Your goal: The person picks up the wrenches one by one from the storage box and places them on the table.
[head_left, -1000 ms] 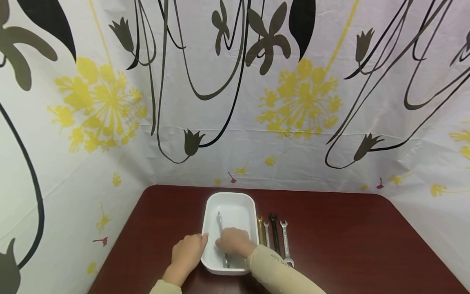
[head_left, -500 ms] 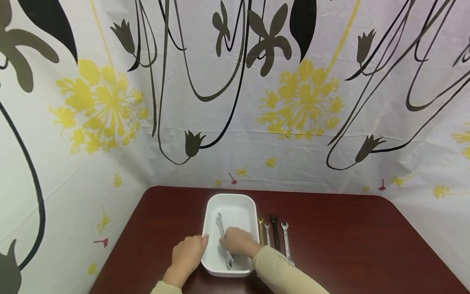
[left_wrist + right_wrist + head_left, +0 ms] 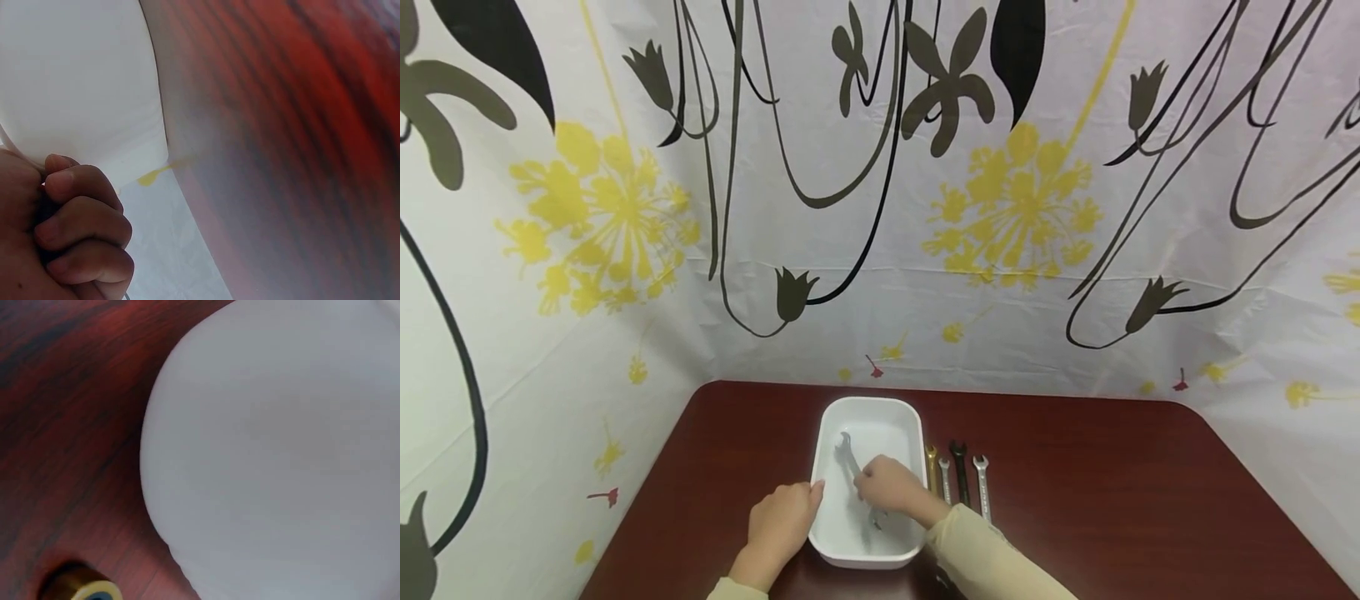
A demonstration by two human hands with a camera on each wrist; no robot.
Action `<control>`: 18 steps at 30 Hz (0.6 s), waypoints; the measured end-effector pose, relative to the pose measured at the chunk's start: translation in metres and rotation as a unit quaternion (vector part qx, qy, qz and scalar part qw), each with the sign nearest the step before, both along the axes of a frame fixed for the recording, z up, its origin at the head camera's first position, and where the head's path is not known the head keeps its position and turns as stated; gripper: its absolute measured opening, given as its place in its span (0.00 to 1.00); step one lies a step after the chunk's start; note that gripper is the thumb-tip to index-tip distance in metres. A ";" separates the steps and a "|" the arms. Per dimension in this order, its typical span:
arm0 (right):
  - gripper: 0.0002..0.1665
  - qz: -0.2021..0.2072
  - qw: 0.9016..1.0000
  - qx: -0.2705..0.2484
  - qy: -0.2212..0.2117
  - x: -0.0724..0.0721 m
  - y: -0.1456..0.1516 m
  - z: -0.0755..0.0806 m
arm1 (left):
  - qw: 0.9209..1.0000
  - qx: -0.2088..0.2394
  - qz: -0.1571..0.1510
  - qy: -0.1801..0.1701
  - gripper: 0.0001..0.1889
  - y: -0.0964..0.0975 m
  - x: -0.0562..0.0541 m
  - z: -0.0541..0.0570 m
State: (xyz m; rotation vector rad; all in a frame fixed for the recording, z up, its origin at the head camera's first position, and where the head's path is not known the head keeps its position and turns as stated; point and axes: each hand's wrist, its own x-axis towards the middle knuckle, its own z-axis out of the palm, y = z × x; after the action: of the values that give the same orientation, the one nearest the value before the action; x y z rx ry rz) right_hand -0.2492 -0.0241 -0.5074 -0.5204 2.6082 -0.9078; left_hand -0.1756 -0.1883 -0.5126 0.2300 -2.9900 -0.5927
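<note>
A white rectangular tray (image 3: 831, 537) sits on the table. My left hand (image 3: 781, 521) grips its left rim; in the left wrist view the fingers of that hand (image 3: 90, 231) are curled beside the tray's white wall (image 3: 81, 81). Over the tray, my right hand (image 3: 891, 483) holds a silver wrench (image 3: 847, 454) near its middle. The wrench's far end points up and left, and its near end shows below the fingers. A shadow falls on the tray floor beneath. The right wrist view is mostly filled by a smooth white surface, with no fingers visible.
Right of the tray several wrenches lie side by side: a gold one (image 3: 932, 467), a small silver one (image 3: 945, 479), a black one (image 3: 959, 467) and a longer silver one (image 3: 982, 483). A gold hollow-ended tool (image 3: 94, 590) shows at the right wrist view's lower edge. Patterned cloth (image 3: 880, 250) hangs behind the table.
My right hand has moved slightly right and up, and the wrench has tilted and come away from the tray floor. The left hand stays on the rim.
</note>
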 end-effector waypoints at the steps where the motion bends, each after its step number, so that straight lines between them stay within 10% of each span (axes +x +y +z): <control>1: 0.16 -0.003 1.000 -0.009 0.000 0.000 0.001 0.001 | 1.000 0.000 0.000 0.000 0.19 0.000 0.000 0.000; 18: 0.16 -0.041 0.980 -0.179 -0.070 -0.011 0.029 0.019 | 1.000 -0.004 0.001 -0.004 0.21 0.001 0.000 0.001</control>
State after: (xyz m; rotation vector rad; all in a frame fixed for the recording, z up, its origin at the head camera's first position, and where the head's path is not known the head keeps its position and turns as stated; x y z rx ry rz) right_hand -0.2599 0.0045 -0.4886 -0.4217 2.3633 -1.4015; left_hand -0.1755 -0.1877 -0.5120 0.2364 -2.9989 -0.5798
